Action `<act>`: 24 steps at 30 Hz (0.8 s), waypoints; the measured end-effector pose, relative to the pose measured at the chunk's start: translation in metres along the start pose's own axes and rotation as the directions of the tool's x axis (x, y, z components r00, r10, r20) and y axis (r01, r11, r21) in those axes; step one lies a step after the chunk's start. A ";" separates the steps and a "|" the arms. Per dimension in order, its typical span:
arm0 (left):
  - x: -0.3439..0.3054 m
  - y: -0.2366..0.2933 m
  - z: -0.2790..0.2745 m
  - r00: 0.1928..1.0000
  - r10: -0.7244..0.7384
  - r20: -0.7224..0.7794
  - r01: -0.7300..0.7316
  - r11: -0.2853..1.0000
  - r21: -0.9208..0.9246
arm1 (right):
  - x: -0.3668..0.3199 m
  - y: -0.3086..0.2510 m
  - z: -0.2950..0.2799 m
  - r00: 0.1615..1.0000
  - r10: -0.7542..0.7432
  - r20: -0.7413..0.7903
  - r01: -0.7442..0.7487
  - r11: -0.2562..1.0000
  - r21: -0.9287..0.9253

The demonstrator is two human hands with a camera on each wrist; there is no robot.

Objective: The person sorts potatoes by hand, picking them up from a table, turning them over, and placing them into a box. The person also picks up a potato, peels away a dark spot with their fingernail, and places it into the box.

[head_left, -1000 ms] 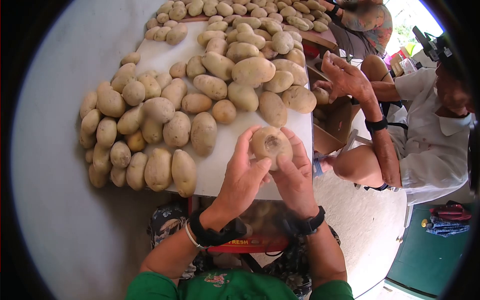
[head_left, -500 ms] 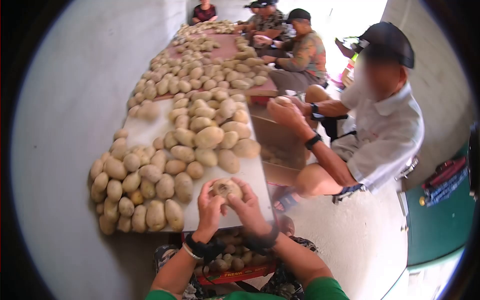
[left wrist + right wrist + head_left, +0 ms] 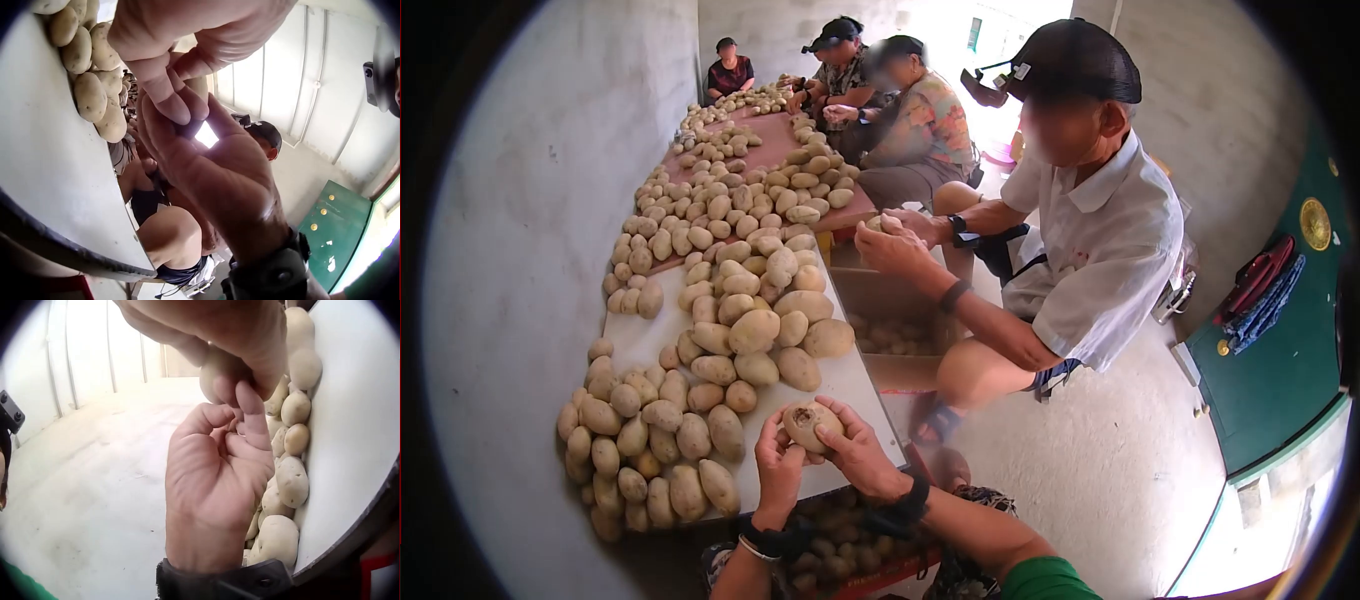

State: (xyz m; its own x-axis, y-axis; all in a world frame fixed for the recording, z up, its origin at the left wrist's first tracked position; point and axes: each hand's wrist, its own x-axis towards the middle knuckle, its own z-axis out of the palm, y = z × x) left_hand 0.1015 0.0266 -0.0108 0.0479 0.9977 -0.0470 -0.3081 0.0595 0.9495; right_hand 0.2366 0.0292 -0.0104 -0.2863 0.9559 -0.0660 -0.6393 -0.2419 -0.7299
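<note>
A potato [image 3: 808, 424] with a dark, rough hollow on its upper face is held between both hands above the table's near edge. My left hand [image 3: 778, 474] grips its left side, and my right hand [image 3: 866, 456] grips its right side with the thumb on top. In the right wrist view the potato [image 3: 220, 370] shows partly behind fingers. Much of it is hidden by the hands in the left wrist view. Many loose potatoes [image 3: 693, 436] lie on the white table [image 3: 836, 378] to the left of and beyond the hands.
Under the table's near edge is a red-edged box [image 3: 878, 578] of potatoes. On the right sits a person in a white shirt [image 3: 1100, 240], holding a potato, beside an open carton [image 3: 900, 368]. More people sit farther along the potato-covered tables. A green door [image 3: 1270, 360] stands at right.
The head view has tilted up and turned right, bringing the far tables and seated people into view. Both hands still hold the potato; they appear lower and farther left in the picture.
</note>
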 end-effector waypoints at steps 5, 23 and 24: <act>-0.006 0.004 0.007 0.998 0.063 0.003 -0.063 0.997 -0.043 | 0.006 0.001 0.001 0.998 -0.041 -0.039 0.042 0.999 0.014; -0.012 -0.045 -0.024 0.922 0.178 0.343 -0.371 0.657 0.657 | -0.109 -0.192 -0.003 0.671 -0.740 0.043 0.660 0.623 0.420; -0.013 -0.057 -0.031 0.869 0.109 0.483 -0.482 0.406 0.776 | -0.131 -0.209 -0.013 0.573 -0.819 -0.015 0.763 0.526 0.376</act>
State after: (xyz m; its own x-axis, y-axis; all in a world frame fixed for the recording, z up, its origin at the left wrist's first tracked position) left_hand 0.0891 0.0109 -0.0740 0.4665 0.8585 0.2128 0.5895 -0.4811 0.6489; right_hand 0.4176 -0.0432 0.1421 0.3708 0.7486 0.5497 -0.8233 0.5388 -0.1784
